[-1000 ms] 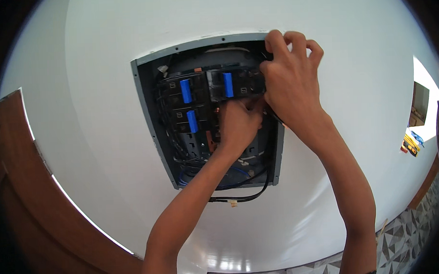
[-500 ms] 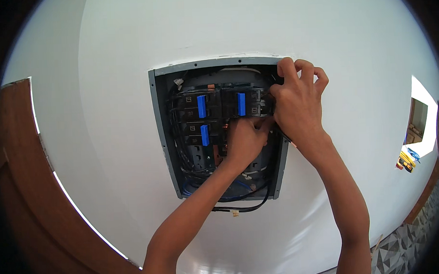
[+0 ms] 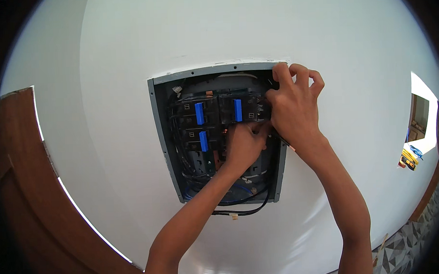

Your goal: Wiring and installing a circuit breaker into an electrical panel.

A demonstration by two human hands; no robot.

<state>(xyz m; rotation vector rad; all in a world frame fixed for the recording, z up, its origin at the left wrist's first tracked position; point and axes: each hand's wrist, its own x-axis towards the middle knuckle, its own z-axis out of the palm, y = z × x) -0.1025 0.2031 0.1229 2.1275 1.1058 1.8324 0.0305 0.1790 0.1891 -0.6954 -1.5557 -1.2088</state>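
Fingers of our right hand bend loosely, three of them hooked and spread near the upper right corner of the grey metal box, its thumb side against the right end of a black breaker; we cannot tell whether it grips anything. Our left hand reaches in just below that breaker, curled, its fingertips hidden, so we cannot see what they hold. The breaker lies above our left hand and left of our right, beside two blue-handled breakers. Black cables loop past the box's lower edge. White wall surrounds it; a brown door stands left, patterned tiles lower right.
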